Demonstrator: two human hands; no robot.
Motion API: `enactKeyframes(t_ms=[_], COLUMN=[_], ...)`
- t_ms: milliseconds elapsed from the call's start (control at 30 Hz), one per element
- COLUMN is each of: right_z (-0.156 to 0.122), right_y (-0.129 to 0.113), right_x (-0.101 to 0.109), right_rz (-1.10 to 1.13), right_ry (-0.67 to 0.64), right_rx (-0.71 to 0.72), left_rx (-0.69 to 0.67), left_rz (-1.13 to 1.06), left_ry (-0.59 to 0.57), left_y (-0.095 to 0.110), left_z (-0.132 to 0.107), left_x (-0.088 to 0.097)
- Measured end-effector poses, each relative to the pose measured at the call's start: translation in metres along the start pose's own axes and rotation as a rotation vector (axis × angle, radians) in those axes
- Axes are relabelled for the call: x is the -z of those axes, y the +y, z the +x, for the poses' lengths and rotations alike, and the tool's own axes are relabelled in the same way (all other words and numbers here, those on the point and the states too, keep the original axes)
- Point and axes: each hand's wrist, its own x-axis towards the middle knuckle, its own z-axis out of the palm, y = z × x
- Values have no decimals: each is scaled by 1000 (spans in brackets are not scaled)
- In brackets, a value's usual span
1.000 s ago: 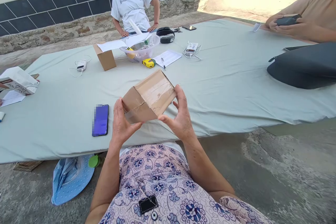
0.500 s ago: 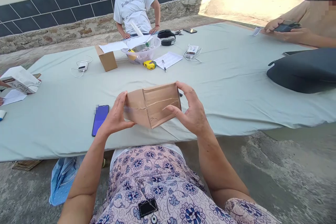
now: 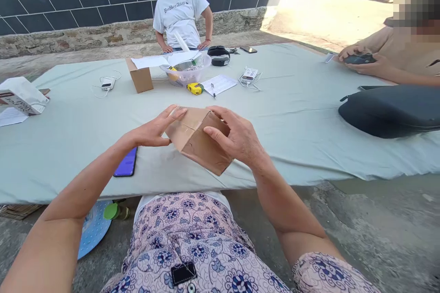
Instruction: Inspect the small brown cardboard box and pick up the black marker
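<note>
Right at the centre, a small brown cardboard box (image 3: pixel 199 146) is held up, tilted with one corner pointing down, just above the near edge of the long table covered in pale green cloth (image 3: pixel 292 114). The left hand (image 3: pixel 154 131) grips the box's left end, fingers stretched along the top and thumb beneath; the right hand (image 3: pixel 239 139) is clamped over the top and right side, fingers spread on the cardboard (a taped seam shows between the two hands). Just beside the left wrist, a flat smartphone with a purple screen (image 3: pixel 126 165) lies on the cloth. Farther back stand an open brown cardboard carton (image 3: pixel 141 78), a clear plastic bowl (image 3: pixel 187 72) and a yellow tape measure (image 3: pixel 195 88), near a white sheet of paper (image 3: pixel 220 84). To the right rests a dark grey bag (image 3: pixel 392 110), and beyond it another person's hands (image 3: pixel 364 63) hold a dark device.
</note>
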Motion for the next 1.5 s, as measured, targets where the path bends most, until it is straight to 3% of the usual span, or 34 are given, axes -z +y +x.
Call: enactKeyframes(t_ms=[67,167,267,367,667,867,1033,1267,1500], right_z=[-3,-7,-10,-13,-19,-18,-16,-13,-9], right_y=[3,9,14,14,11,18,20,18,8], right_x=[1,2,2,0,-15,-25,-32,-34,-33], right_rz=[29,67,87,106,173,86,71,14,-145], right_ry=[46,89,91,72,143,148,189,188,179], right_rx=[-84,-172,-191,-179,-166,-126,-106,-93,-168], left_rx=[110,302,415,419,387,466,451,448,482], left_rz=[-62,-329,-688,-847,-901,-781,-701,-706,-727], left_ry=[117,246,236,258,621,665,710,738,735], left_y=[3,17,39,61,93,100,102,100,103], left_z=[-3,-16,-31,-37,-12,-10,-8,-6,-7], left_x=[-9,-27,-41,-52,-93,-98,-99,-98,-95])
